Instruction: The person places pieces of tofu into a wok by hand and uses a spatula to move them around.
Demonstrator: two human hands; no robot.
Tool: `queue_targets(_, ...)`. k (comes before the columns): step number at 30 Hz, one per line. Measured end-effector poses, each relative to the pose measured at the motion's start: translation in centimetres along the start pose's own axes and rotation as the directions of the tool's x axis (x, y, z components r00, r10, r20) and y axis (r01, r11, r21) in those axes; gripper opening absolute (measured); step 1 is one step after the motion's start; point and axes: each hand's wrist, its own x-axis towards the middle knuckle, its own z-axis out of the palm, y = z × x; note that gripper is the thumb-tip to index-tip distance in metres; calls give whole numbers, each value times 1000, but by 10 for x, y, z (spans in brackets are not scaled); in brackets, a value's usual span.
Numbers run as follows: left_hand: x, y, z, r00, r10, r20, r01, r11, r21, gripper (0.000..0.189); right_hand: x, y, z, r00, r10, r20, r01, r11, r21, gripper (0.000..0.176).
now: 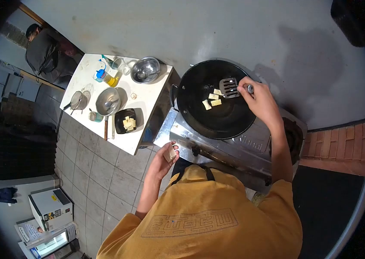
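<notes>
My right hand (256, 100) is closed round the handle of a slotted metal spatula (229, 88), its blade inside a large black wok (217, 123). Beside the blade, several pale yellowish-white pieces (215, 102), which look like tofu, lie in the wok. My left hand (163, 160) is held low, in front of the stove's left end. Its fingers curl round a small pale object (171, 153), whose kind I cannot make out. The wok sits on a silver gas stove (251, 149).
A white table (124, 101) on the left bears metal bowls (145, 70), a black dish (121, 126) of pale pieces, an oil bottle (109, 80) and a strainer (76, 100). Another person (46, 56) is at the far left. A second burner (292, 140) lies right of the wok.
</notes>
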Motion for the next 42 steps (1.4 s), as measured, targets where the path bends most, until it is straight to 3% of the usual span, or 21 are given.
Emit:
queue_targets(3, -3, -2, 0, 1000, 0, 1, 0, 1000, -14, 30, 3, 1, -6, 997, 81, 5, -81, 995, -51, 16)
queue_targets(11, -1, -5, 9, 1000, -3, 19, 2, 1000, 17, 29, 8, 38, 8, 993, -77, -87, 78, 997, 12, 13)
queue_targets(16, 2, -5, 12, 1000, -23, 20, 22, 999, 25, 29, 4, 39, 6, 997, 73, 35, -76, 994, 84, 11)
queue_targets(19, 3, -4, 13, 999, -25, 42, 24, 999, 37, 29, -3, 43, 15, 999, 30, 41, -35, 991, 127, 12)
queue_targets(25, 5, -4, 13, 998, -33, 56, 31, 999, 40, 30, -16, 19, 6, 990, 107, 96, -118, 986, 117, 14)
queue_targets(34, 8, -7, 6, 998, -46, 46, 45, 999, 16, 32, -7, 17, -7, 972, 200, -123, -200, 980, 16, 24)
queue_targets(42, 3, -5, 7, 999, -27, 22, 26, 999, 32, 30, -3, 36, 6, 983, 162, -91, -159, 986, 49, 19)
